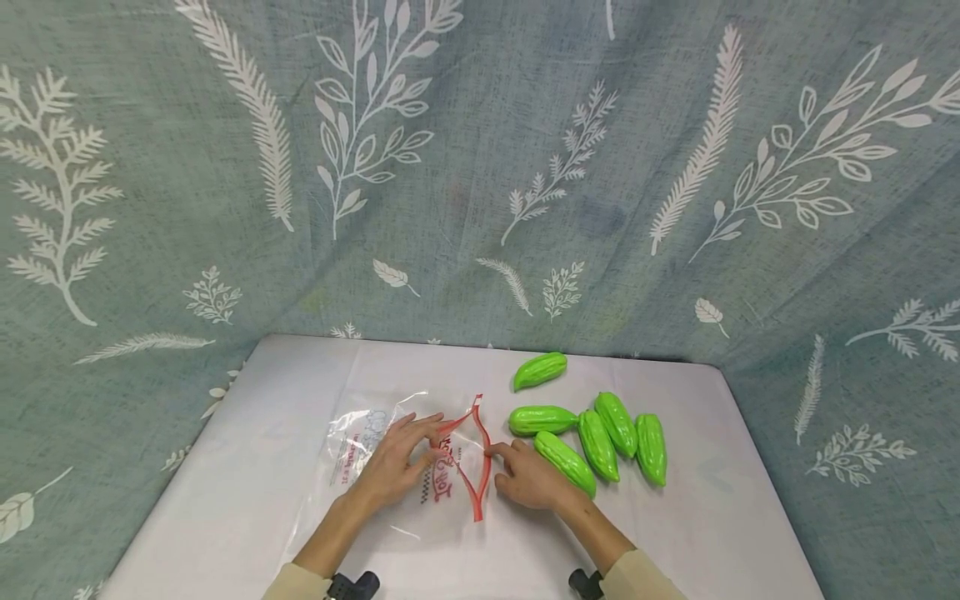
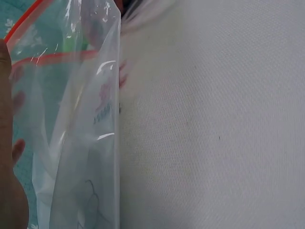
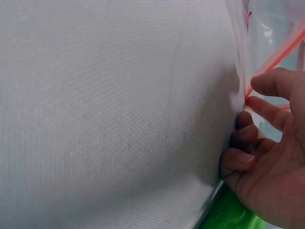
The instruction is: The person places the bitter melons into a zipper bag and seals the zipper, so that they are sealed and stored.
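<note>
Left fingers [image 1: 423,422] spread loosely on clear, glossy plastic bag [image 1: 444,485]; right fingers [image 1: 501,448] partly curled, index touching its red rim [image 1: 477,510], mouth gaping between. Six bumpy green gourds [image 1: 597,446] beside and beyond right fingers, on finely textured white counter [image 1: 720,533].

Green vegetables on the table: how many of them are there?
6: one green vegetable farthest back, one crosswise before it, one beside the right hand, three grouped at the right. None seems fully hidden.

The right hand [image 1: 531,477] is flanked by bitter melons [image 1: 597,446]; a narrow gap is left between red rims [image 1: 483,434] of the zip bag [image 1: 441,483].
</note>
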Tool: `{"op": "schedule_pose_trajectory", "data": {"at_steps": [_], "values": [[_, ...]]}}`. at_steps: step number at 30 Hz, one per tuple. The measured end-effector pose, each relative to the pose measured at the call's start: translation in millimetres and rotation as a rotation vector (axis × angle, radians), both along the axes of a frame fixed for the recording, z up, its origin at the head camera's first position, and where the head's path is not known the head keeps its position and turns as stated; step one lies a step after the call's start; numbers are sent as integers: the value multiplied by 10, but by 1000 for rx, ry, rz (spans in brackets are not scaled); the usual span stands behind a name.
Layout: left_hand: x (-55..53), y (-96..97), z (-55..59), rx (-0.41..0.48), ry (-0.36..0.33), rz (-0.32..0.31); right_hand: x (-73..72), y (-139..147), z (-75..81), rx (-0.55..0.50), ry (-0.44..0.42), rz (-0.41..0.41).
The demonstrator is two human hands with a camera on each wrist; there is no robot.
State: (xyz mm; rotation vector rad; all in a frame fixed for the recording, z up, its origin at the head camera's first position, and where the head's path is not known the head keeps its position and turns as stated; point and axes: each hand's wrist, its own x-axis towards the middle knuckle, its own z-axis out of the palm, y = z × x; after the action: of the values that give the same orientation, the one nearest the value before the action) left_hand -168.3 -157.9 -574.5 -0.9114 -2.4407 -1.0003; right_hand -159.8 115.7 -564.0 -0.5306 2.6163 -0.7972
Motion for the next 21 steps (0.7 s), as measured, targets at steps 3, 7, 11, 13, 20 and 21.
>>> {"op": "schedule_pose_trajectory", "data": {"at_steps": [3, 7, 11, 13, 20, 21], "values": [[29, -7, 8, 2, -40, 10, 7, -3, 5, 6, 8, 3], [65, -4, -5, 2, -95, 4, 13, -7, 13, 2, -5, -6], [76, 9, -29, -4, -109, -4, 18, -12, 17, -3, -15, -13], [73, 12, -36, -1, -107, -7, 20, -12, 10, -2, -14, -13], [58, 1, -48, 21, -101, -12, 22, 0, 0, -5, -2, -7], [60, -2, -47, 20, -106, -7, 21, 1, 0, -5, 1, -5]]}}
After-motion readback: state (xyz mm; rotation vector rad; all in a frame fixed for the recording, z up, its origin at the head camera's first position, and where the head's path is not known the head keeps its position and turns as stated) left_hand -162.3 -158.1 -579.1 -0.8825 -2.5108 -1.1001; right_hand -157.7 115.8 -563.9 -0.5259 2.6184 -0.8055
